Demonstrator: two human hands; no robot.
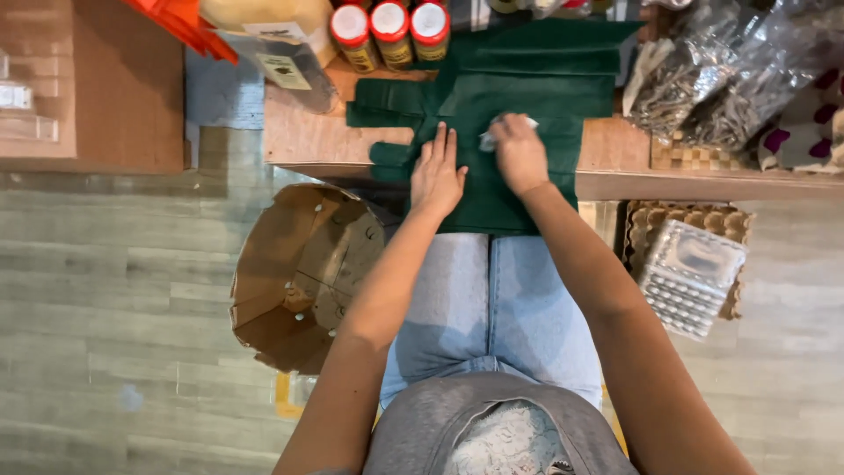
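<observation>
A person sits at a wooden table point(308, 141) and looks down at their two bare hands. A dark green cloth point(519, 88) lies spread on the table, and its near end hangs over the edge onto the person's lap. The left hand point(437, 176) lies flat on the cloth with its fingers point(440, 142) stretched out straight and close together, and it holds nothing. The right hand point(520, 157) sits just beside it on the cloth, with the fingers curled in around a small white thing point(489, 138). The white thing is too small to tell what it is. At the far edge of the table, three jars with red lids point(391, 22) stand in a row, touching the top of the cloth. A clear plastic jar point(294, 62) lies next to them on the left. On the right side of the table are clear plastic bags point(738, 70) with dark things inside. On the floor to the left of the person's legs is a round brown cardboard tub point(299, 277). On the floor to the right is a brown egg tray point(730, 220) with clear plastic packs point(690, 277) on top.
</observation>
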